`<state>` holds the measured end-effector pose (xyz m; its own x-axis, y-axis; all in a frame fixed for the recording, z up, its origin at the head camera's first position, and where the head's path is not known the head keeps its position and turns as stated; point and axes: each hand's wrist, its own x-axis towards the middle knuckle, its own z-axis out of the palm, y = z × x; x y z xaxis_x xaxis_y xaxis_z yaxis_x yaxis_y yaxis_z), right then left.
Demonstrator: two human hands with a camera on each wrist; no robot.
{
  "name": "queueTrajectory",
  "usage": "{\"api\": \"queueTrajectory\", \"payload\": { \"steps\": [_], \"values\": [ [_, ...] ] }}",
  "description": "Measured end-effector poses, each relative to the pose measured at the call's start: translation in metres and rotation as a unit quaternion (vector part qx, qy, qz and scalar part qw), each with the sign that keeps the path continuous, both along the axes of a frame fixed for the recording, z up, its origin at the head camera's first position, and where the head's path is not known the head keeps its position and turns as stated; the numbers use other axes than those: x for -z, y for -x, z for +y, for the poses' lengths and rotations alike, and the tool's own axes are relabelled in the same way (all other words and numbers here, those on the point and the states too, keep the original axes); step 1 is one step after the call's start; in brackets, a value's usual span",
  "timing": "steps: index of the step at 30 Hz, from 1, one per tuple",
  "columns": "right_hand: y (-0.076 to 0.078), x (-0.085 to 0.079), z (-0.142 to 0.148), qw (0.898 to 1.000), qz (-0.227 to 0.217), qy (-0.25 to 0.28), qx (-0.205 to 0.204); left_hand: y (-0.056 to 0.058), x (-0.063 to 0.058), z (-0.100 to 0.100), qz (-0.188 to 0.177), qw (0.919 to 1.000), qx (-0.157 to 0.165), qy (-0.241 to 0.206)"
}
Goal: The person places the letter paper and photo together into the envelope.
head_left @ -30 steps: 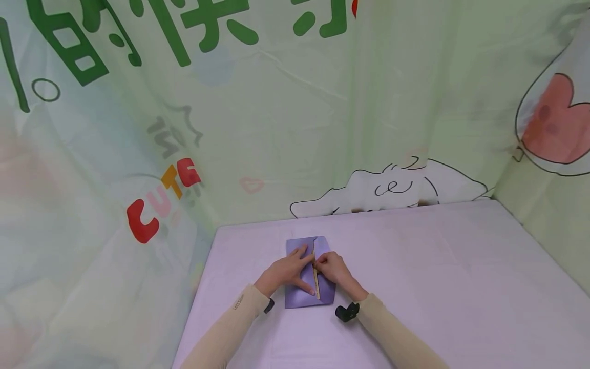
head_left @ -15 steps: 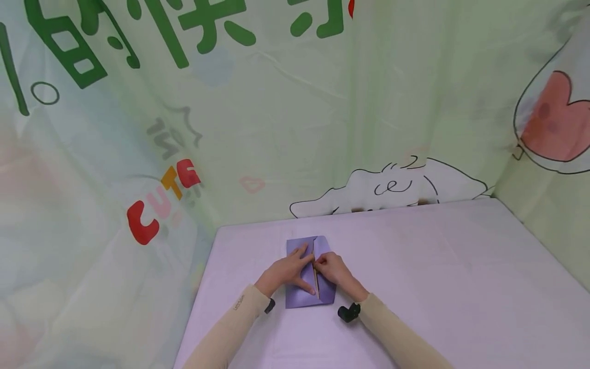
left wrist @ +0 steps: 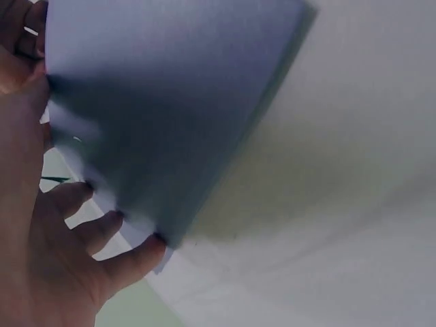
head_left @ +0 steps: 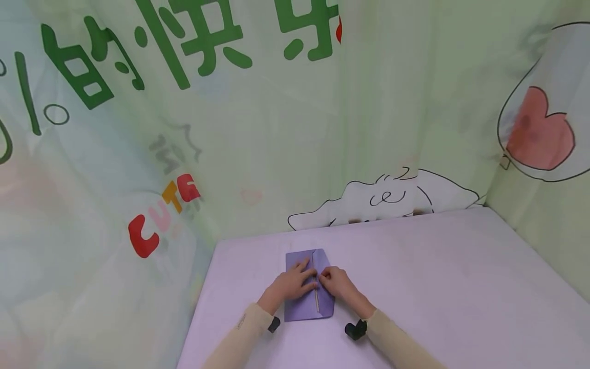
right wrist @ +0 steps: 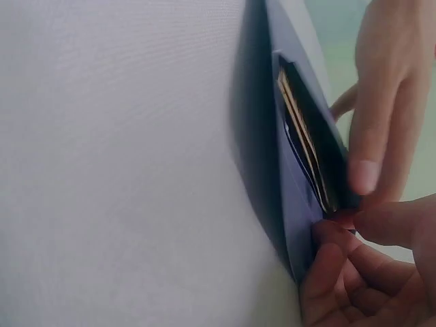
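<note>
A purple envelope (head_left: 297, 310) lies on the table, its slit lengthwise and its flap on the right. Inside the slit, the right wrist view shows the tan edges of a thin stack of papers (right wrist: 303, 129). My left hand (head_left: 295, 283) rests on the envelope's body, fingers extended and their tips by the slit. In the left wrist view its fingertips (left wrist: 153, 246) lie along the envelope's edge. My right hand (head_left: 338, 283) is at the flap side, thumb and curled fingers pinching the envelope's edge beside the opening. Its fingertips partly hide what they grip.
The envelope is on a pale lilac tabletop (head_left: 415, 277). Behind it and to the left hang printed curtains (head_left: 276, 128) with green characters and cartoon drawings. Small black wrist cameras (head_left: 356, 329) sit at the cuffs of the beige sleeves (head_left: 400, 342).
The head view has tilted, so the scene sits lower. My left thumb has drawn in towards its fingers, and the envelope's slit looks narrower. My right hand stays at the slit.
</note>
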<state>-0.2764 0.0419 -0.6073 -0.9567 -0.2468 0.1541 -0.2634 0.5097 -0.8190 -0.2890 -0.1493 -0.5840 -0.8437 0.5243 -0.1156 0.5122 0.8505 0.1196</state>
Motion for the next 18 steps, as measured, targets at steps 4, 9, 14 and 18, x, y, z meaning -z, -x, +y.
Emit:
{"api": "queueTrajectory", "payload": {
  "steps": [4,9,14,18],
  "values": [
    [0.001,0.004,-0.006,1.0,-0.02,0.0,0.013,-0.007,0.016,0.0,0.052,0.9984,-0.021,-0.004],
    [0.001,0.009,-0.011,1.0,-0.027,-0.015,0.007,-0.014,0.033,0.0,0.114,0.9929,-0.036,-0.003],
    [0.002,0.007,-0.007,1.0,0.02,-0.009,0.002,-0.017,0.036,-0.001,0.154,0.9861,-0.054,-0.032],
    [0.001,0.001,0.009,0.996,0.074,-0.041,0.016,-0.017,0.029,-0.011,0.175,0.9786,-0.071,-0.082]
  ]
}}
